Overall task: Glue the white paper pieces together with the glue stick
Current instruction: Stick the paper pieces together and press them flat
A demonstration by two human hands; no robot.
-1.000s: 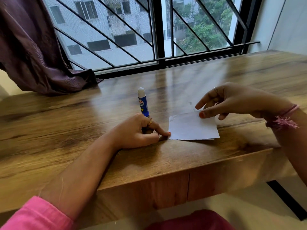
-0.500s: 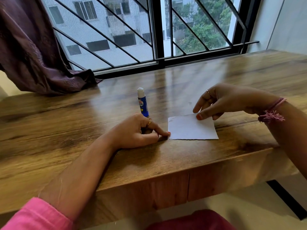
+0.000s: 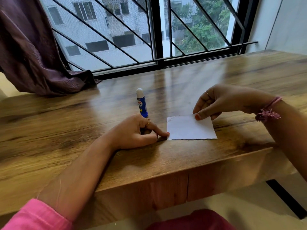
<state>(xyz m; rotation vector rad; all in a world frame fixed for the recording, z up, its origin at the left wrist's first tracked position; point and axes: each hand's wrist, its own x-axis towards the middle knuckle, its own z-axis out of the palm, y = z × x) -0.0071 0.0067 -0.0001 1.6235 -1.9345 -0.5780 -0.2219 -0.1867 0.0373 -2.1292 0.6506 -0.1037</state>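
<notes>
The white paper [image 3: 189,128] lies flat near the table's front edge and looks like one aligned stack. My right hand [image 3: 221,102] pinches its far edge, thumb on top near the right corner. My left hand [image 3: 132,131] rests on the table with its fingers curled, and the index fingertip touches the paper's near left corner. A blue glue stick [image 3: 141,103] with a white cap stands upright just behind my left hand. Its base is hidden by the knuckles.
The wooden table [image 3: 166,163] runs back to a barred window [image 3: 156,30]. A purple curtain [image 3: 33,55] drapes onto the table at the far left. A wall [image 3: 285,22] closes the right side.
My right hand has slid left along the paper's far edge. The offset upper sheet now lies squared on the lower one. My left hand and the glue stick have not moved.
</notes>
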